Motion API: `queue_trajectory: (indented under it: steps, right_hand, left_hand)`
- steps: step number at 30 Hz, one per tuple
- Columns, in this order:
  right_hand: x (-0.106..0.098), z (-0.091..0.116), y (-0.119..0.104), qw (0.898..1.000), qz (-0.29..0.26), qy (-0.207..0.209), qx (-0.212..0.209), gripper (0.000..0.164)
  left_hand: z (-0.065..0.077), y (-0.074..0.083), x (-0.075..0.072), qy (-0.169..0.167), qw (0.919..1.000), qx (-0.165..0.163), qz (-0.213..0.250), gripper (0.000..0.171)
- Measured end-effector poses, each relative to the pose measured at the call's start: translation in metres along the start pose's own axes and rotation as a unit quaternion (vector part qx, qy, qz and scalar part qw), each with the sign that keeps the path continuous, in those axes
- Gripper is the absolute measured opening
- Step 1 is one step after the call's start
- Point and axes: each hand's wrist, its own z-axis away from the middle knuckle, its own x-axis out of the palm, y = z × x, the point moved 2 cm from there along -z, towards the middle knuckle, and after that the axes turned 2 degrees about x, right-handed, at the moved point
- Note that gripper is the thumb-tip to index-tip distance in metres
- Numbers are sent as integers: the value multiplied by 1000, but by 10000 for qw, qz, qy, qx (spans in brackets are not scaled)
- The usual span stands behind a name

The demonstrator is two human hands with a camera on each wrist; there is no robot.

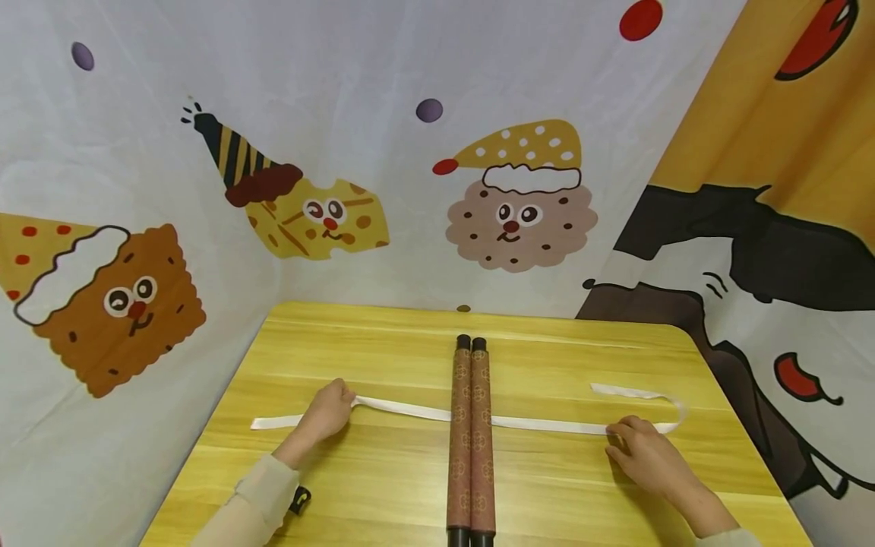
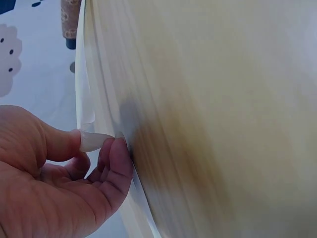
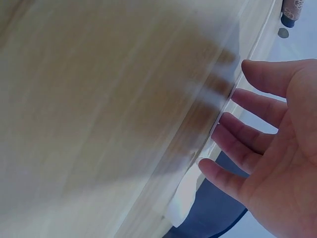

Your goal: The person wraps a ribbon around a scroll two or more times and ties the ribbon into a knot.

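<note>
Two rolled scrolls (image 1: 472, 441), reddish brown with a gold pattern and black end knobs, lie side by side down the middle of the table. A white ribbon (image 1: 547, 424) runs crosswise beneath them, its right end curving back toward the far side. On the left part of the ribbon, my left hand (image 1: 328, 410) pinches it between thumb and fingers; the left wrist view shows the ribbon (image 2: 94, 141) slightly raised there. To the right, my right hand (image 1: 652, 460) touches the ribbon with its fingertips, fingers (image 3: 237, 144) spread and fairly straight, thumb apart.
The yellow wood-grain table (image 1: 383, 342) carries all of this. A small black object (image 1: 299, 500) shows beside the left sleeve (image 1: 256, 494). Behind the table hangs a white cloth (image 1: 355, 91) printed with cartoon snacks, and a yellow-and-black printed part stands at the right.
</note>
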Motion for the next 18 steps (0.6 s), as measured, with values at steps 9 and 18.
queue_trajectory:
  steps: [9,18]
  right_hand:
    - [-1,-1,1,10000,-23,-63,32,33]
    - [-2,-1,0,9999,-2,-120,47,33]
  left_hand:
    - [0,-17,-16,161,9997,-133,-92,19]
    - [2,-25,-22,308,9991,-170,-232,19]
